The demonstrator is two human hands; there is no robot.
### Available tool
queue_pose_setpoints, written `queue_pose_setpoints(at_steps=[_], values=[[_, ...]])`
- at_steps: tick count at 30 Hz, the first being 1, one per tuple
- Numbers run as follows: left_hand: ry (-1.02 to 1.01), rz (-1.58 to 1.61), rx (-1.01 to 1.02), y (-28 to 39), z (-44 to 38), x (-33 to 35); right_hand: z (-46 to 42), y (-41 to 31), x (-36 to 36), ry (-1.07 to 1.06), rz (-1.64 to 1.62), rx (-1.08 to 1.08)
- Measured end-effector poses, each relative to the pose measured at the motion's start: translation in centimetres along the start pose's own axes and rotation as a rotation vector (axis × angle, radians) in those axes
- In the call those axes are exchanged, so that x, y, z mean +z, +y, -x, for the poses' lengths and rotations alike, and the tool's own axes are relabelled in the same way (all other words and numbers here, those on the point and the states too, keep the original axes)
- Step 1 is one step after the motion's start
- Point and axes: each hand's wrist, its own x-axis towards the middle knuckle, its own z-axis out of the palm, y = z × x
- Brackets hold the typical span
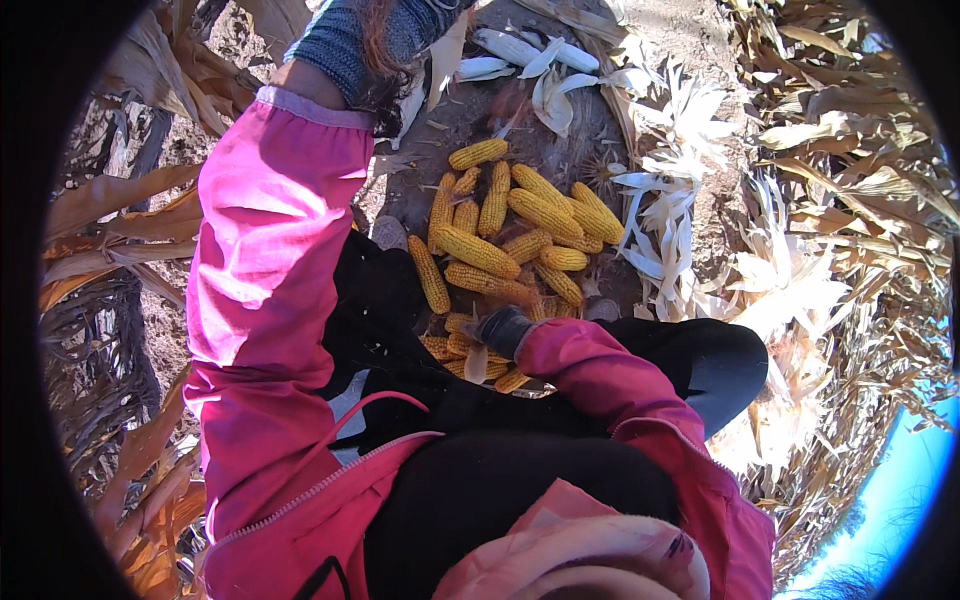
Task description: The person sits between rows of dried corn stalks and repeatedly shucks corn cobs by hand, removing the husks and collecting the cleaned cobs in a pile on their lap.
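My left hand (367, 45), in a grey-blue knitted glove, reaches to the top edge of the view; reddish corn silk hangs over it, and its grip is unclear. A pale dry husk leaf (448, 64) is beside it. My right hand (501, 330), in a dark glove, is low between my legs, at the near end of a pile of husked yellow corn cobs (480, 251). Its fingers are largely hidden. A small pale husk piece (476, 362) hangs just below its fingertips, over more cobs (512, 380). I cannot tell whether this hand holds anything.
White husks (667, 240) line the right side of the pile, and pale husk-covered ears (517, 49) lie beyond it. Dry corn stalks and leaves (840, 187) cover the ground at right; more leaves (142, 214) stand at left. My bent legs (690, 352) flank the cobs.
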Motion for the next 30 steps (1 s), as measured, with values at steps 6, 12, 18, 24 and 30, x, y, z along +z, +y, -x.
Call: queue_pose_setpoints(at_steps=[6,12,18,24,30], values=[[0.009,-0.054,-0.011,-0.3,0.4,-0.3,1.9,3.2,-9.7,0.001,-0.142,-0.105],[-0.009,-0.094,0.052,-1.0,-1.2,0.9,6.9,19.1,-21.2,0.693,-0.399,0.161],[0.014,-0.259,0.225,-1.0,-1.9,1.7,13.9,29.6,-25.4,0.430,0.204,0.840],[-0.111,-0.415,0.063,-0.1,-3.3,3.7,11.1,31.4,-28.4,0.374,0.300,0.783],[-0.183,-0.702,0.001,0.0,-2.8,4.3,5.8,35.3,-28.7,0.402,0.159,0.722]])
